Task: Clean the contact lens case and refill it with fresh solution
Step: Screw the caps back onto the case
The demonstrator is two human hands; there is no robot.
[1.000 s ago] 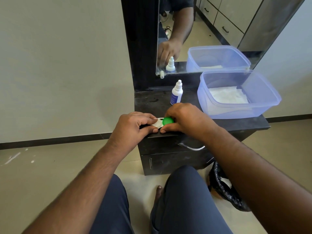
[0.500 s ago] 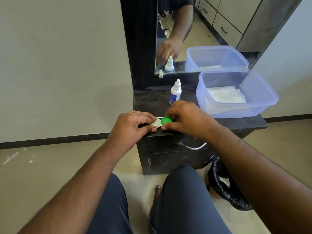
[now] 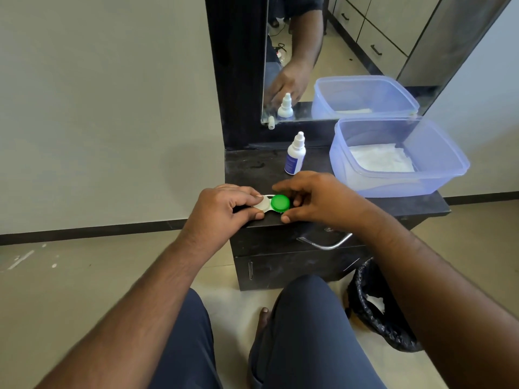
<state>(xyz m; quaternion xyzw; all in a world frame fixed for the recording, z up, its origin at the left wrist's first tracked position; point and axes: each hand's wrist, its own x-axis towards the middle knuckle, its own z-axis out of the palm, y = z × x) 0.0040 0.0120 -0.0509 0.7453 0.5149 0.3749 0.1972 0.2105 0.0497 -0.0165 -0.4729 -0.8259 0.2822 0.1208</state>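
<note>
So we're at the cap stage here. Both lids look seated on the small white plastic contact lens case (image 3: 269, 205), so we can't tell if we're opening it to clean or closing it after a refill. Our guess is opening.

The case sits at the near edge of the black cabinet top (image 3: 280, 169), just above the drawer with the curved metal handle (image 3: 325, 242). Our left hand (image 3: 224, 209) comes in from the near left, knuckles up, thumb and forefinger pinching the white round cap end (image 3: 259, 204) to hold the case steady. Our right hand (image 3: 317, 197) arches over from the right, fingers spread loosely around the round green screw cap (image 3: 280, 203), with the thumb tip resting just near of it. It's not clamped on, more like re-setting for another twist.

Next move needs the right fingers to close on the green cap and turn while the left keeps the case from spinning.

Farther back stands the small white dropper bottle with a blue label (image 3: 295, 155). To its right is the translucent blue plastic tub (image 3: 438, 175) with white tissue inside.
</note>
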